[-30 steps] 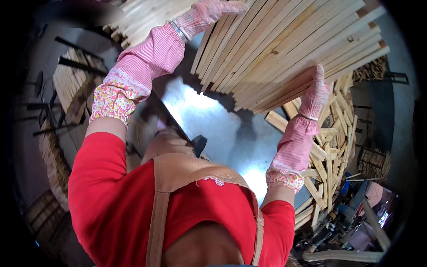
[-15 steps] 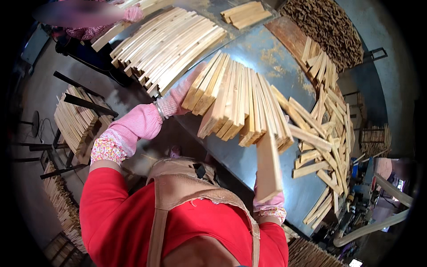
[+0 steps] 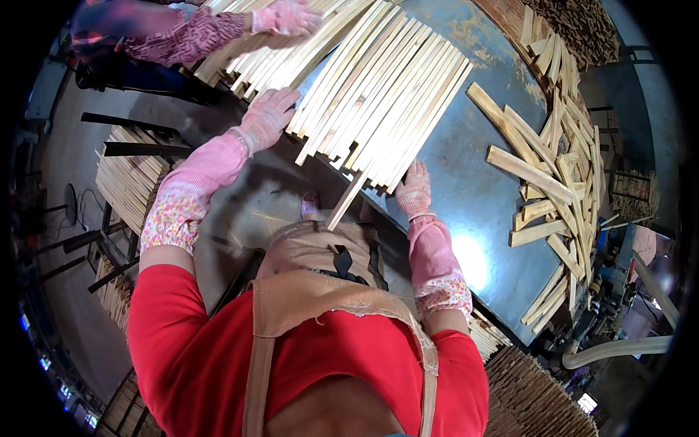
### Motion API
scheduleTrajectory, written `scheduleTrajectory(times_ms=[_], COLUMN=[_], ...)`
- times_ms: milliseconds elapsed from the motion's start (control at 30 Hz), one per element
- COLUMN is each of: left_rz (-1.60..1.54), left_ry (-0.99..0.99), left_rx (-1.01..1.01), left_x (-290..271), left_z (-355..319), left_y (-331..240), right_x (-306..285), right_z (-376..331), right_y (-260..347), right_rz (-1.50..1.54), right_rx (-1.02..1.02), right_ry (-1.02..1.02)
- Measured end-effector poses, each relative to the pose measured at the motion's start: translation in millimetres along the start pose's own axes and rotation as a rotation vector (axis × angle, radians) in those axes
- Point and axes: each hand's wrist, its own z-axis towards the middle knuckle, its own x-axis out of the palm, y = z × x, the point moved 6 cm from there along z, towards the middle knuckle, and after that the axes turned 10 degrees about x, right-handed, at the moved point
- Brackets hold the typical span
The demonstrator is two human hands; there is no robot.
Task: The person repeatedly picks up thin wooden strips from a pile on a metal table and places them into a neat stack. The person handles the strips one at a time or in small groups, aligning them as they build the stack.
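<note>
A row of pale wooden strips (image 3: pixel 382 95) lies side by side on the metal table, their near ends uneven. One strip (image 3: pixel 345 202) sticks out toward me well past the others, over the table's edge. My left hand (image 3: pixel 268 118), in a pink glove, is at the row's left near corner with fingers stretched out along its side. At the right near corner is my right hand (image 3: pixel 414 189), also gloved, its fingers extended up against the last strips. Neither hand is wrapped round a strip.
A co-worker's gloved hand (image 3: pixel 287 17) is over another row of strips (image 3: pixel 273 62) at the far left. Loose strips (image 3: pixel 564 197) lie jumbled along the right of the metal table (image 3: pixel 444 218). Stacked strips (image 3: pixel 131 178) stand by black bars at left; a pale hose (image 3: pixel 619 351) is lower right.
The bundle of strips, raised and tilted between my hands before, now lies flat as a row on the table. My right hand, then behind a strip, now shows beside the row.
</note>
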Motion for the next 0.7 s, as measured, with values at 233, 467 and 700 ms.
scheduleTrajectory(times_ms=[233, 467, 700], left_rz=[-0.387, -0.777, -1.500], left_ry=[-0.232, 0.004, -0.383], left_rx=[-0.333, -0.901, -1.184], left_x=[-50.1, -24.6, 2.5], left_z=[-20.9, 11.7, 37.1], left_y=[-54.0, -140.3, -179.9], right_x=[-10.6, -9.1, 6.8], right_z=[17.1, 83.2, 89.4], right_y=[34.3, -4.5, -5.2], right_rz=[0.226, 1.072, 1.280], right_rx=[0.022, 0.553, 0.362], right_ry=[0.193, 0.474, 0.654])
